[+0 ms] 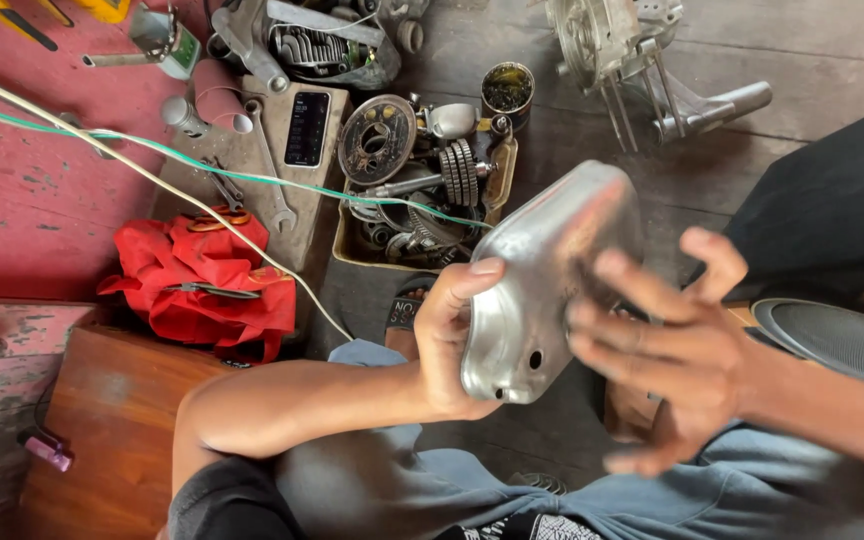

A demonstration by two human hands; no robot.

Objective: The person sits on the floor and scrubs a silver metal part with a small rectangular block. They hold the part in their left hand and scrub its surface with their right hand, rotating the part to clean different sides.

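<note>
The person sits low over a dark wooden floor, holding a silvery metal engine cover up in front of them, near the middle of the view. The left hand clasps its left edge, thumb laid over the top rim, fingers hidden behind. The right hand is spread open and blurred just beside the cover's right side; I cannot tell whether it touches the metal, but it grips nothing.

As for progress, the cover is off whatever it belongs to and well apart from the engine casing lying far to the right. The cardboard tray of gears and greasy parts sits beyond it, unsorted, with wrenches on a board at its left and a red cloth nearer. I judge the work mid-way: parts stripped, the cover being handled or wiped, nothing reassembled.
</note>
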